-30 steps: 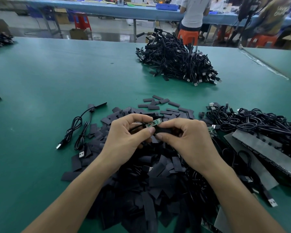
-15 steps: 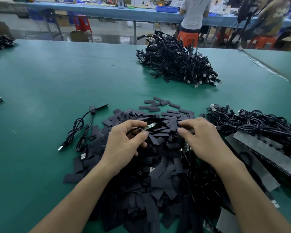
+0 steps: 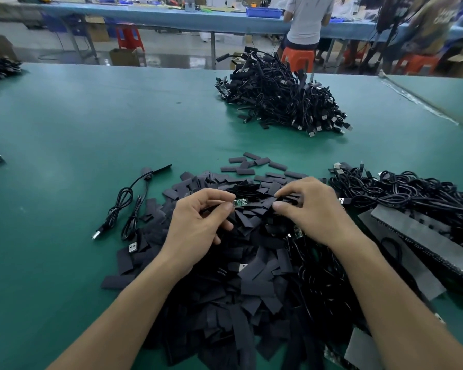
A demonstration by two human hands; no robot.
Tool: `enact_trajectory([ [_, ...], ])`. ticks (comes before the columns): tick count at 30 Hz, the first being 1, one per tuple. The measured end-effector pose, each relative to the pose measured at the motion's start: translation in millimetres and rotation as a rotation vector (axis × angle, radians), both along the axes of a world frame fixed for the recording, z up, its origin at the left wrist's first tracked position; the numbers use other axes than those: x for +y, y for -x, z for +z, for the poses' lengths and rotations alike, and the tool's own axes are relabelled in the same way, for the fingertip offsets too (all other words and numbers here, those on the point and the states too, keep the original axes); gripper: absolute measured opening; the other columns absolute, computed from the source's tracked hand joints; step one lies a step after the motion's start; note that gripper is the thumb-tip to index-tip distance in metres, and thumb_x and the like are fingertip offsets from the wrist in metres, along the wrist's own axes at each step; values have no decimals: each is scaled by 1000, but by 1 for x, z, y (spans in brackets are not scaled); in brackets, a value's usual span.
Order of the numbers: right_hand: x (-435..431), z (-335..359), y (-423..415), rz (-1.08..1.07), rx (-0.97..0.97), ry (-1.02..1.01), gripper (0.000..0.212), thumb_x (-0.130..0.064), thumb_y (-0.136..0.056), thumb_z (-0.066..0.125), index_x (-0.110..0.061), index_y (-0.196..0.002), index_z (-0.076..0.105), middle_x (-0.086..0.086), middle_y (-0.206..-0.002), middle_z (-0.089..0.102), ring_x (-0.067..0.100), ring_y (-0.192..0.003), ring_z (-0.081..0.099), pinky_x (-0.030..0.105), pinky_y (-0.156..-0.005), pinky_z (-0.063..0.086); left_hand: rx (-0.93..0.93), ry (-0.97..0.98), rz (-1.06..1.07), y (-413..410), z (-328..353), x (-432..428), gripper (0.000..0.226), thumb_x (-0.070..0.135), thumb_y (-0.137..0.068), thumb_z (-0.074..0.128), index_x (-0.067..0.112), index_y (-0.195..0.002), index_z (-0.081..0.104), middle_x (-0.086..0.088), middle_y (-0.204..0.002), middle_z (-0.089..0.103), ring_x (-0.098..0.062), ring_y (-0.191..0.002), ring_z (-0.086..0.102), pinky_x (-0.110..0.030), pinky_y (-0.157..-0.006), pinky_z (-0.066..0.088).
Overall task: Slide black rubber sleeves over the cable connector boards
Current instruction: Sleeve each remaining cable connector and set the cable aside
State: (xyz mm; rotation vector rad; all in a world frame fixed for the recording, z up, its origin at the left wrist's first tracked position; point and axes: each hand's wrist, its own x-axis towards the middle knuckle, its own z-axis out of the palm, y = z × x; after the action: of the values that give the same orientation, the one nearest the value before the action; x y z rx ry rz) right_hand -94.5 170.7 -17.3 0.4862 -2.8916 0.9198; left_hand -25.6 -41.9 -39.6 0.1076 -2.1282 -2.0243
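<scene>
Green board [image 3: 240,202] pinched in left hand [image 3: 198,222] | right hand [image 3: 310,209] pinching sleeve [image 3: 288,199] off pile [image 3: 251,289] | next: align, slide on.

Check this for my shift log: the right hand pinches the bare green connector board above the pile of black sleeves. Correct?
Not quite. It is the left hand, not the right, that pinches the bare green connector board above the pile of black sleeves. The right hand is down on the sleeves beside it. The head view shows this.
</scene>
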Motion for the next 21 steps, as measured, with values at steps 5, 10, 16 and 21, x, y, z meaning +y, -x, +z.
enact_trajectory([
  [5, 1, 13, -15, 0, -102, 452, 9, -22, -86, 75, -25, -79, 71, -8, -74, 73, 5, -65, 67, 23, -68, 55, 10, 81, -1, -1, 1, 1, 29, 2, -96, 61, 23, -85, 76, 7, -89, 75, -13, -65, 69, -18, -44, 46],
  [10, -20, 20, -36, 155, -306, 740, 12, -7, -86, 74, -16, -92, 72, 8, -74, 74, 18, -66, 69, 28, -69, 60, 32, 102, -28, -3, 5, 5, 30, 14, -95, 61, 37, -84, 76, 1, -70, 72, -9, -61, 67, -19, -44, 45],
  [16, -31, 19, -41, 168, -187, 610, 14, -9, -85, 75, -22, -89, 76, -1, -72, 72, 14, -66, 69, 31, -72, 60, 63, 40, -67, -4, 9, 5, 25, 32, -93, 55, 26, -80, 75, 0, -59, 65, -10, -56, 62, -20, -44, 43],
  [21, -33, 17, -43, 179, -99, 522, 16, -15, -81, 79, -25, -94, 76, -10, -78, 74, 4, -73, 68, 22, -70, 54, 72, 88, -87, -4, 7, 5, 21, 21, -96, 65, 26, -78, 74, 4, -59, 64, -4, -55, 61, -17, -45, 43],
])
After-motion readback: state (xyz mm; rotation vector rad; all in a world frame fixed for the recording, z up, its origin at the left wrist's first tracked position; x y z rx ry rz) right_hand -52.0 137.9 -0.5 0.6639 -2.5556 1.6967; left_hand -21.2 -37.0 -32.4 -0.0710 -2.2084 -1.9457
